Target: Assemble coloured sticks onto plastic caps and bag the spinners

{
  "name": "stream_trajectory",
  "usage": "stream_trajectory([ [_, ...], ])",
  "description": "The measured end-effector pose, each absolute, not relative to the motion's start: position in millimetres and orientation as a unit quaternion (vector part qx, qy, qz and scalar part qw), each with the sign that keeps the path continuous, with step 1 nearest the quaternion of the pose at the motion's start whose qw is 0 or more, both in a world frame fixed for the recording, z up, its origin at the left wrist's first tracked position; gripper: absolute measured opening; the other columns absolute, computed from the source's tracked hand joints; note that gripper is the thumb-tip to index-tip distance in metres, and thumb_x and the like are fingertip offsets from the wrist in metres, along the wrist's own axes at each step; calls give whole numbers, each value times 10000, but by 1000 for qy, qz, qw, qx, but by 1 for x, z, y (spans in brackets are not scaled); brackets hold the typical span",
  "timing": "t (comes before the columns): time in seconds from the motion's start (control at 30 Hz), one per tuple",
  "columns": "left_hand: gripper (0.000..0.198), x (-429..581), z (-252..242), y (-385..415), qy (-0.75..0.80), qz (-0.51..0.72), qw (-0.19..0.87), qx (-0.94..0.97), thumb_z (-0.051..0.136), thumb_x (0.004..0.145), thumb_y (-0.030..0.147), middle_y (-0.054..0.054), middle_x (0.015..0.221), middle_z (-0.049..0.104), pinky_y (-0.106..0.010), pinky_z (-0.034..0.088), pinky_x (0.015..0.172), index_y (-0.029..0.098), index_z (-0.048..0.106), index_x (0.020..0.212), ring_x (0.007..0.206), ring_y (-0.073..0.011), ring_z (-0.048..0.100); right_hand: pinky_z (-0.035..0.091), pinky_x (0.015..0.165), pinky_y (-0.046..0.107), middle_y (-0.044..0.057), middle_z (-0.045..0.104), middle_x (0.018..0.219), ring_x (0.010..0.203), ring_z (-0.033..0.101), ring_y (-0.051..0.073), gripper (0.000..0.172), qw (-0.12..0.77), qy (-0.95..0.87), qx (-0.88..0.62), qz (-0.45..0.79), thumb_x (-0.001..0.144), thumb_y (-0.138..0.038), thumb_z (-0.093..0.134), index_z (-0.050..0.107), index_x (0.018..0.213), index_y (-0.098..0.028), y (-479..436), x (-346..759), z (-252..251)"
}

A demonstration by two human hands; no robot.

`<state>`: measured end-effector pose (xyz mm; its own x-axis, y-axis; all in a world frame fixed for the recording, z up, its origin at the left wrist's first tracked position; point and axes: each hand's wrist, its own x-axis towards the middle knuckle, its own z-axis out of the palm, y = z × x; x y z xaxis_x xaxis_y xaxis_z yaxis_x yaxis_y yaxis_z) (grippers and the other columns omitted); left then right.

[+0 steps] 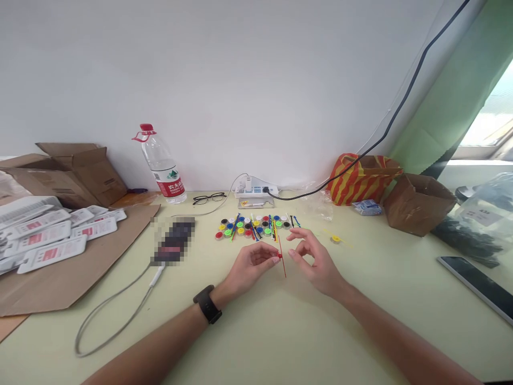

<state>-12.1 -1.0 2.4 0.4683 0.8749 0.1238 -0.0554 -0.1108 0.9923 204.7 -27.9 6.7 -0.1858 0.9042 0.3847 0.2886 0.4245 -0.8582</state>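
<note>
Between the thumb and fingertips of my left hand is a small red piece. A thin red strip runs through or past it, nearly upright; I cannot tell how they join. My right hand hovers just right of the strip, its fingers apart and nothing in them. Beyond my hands lie several small round pieces with coloured tops, in rows. Coloured thin strips lie in bundles among them. To the right, a yellow round piece lies with a thin yellow strip at it.
A phone-like device, blurred out, lies left with a cable. Farther back are a water bottle, glasses and a power strip. Cardboard boxes and a striped bag stand right, near another phone.
</note>
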Motion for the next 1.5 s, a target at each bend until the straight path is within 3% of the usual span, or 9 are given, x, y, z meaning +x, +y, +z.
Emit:
stream_trajectory([
  [0.13,265,-15,8,0,318,363,650,587,787,872,378,-71,908,717,-282,511,773,154,747,1009,858,-178,656,502,770,370,25,642,913,752,577,188,421,428,-755,-410,281,1032,-406,477,445,1440,-311,-34,209,15],
  [0.3,259,-18,9,3,311,374,677,552,814,846,354,-71,902,710,-261,482,748,147,757,988,827,-160,639,262,487,274,-98,277,538,486,266,134,297,416,-679,-429,426,1078,-481,339,530,1069,-254,-34,207,16],
  [0.43,255,-18,6,3,318,366,666,568,796,866,359,-76,913,717,-271,490,769,150,753,1007,846,-168,643,328,546,269,-73,440,650,569,381,129,150,418,-705,-421,388,1022,-392,526,500,1075,-253,-33,203,11],
  [0.6,261,-20,6,2,318,340,657,593,759,904,373,-83,963,736,-288,507,814,158,741,1050,846,-161,640,432,646,300,-19,605,863,688,534,146,221,379,-742,-394,389,1007,-292,536,452,1211,-270,-37,196,5],
  [0.97,270,-13,5,-3,301,326,648,619,767,891,384,-116,1075,751,-372,531,950,155,720,1027,1009,-229,704,426,625,279,-29,571,846,703,544,150,357,350,-737,-413,404,983,-225,499,415,1326,-278,-31,198,1],
  [1.13,304,-17,-1,3,355,337,543,682,753,883,421,-99,1055,728,-360,545,907,164,714,1040,970,-221,684,323,581,264,-90,441,653,590,442,138,444,267,-784,-486,279,822,-114,533,467,1231,-274,-23,211,1],
  [1.27,272,-21,-6,7,366,324,514,705,709,912,415,-82,1006,723,-341,542,866,167,710,1022,908,-198,671,281,581,277,-73,514,640,591,463,155,393,175,-797,-553,168,777,-134,544,522,1148,-264,-14,230,7],
  [1.4,246,-21,-4,5,373,307,496,722,692,919,399,-84,1008,726,-340,538,859,170,719,1002,909,-203,668,393,729,322,48,689,997,888,609,238,435,160,-774,-610,58,771,-168,576,569,1199,-246,1,258,10],
  [1.5,243,-20,-1,3,380,296,485,730,679,924,399,-87,1013,725,-349,536,865,169,722,989,917,-208,665,429,894,380,121,633,1277,1132,575,316,543,147,-760,-634,-2,779,-210,594,555,1320,-215,10,279,6],
])
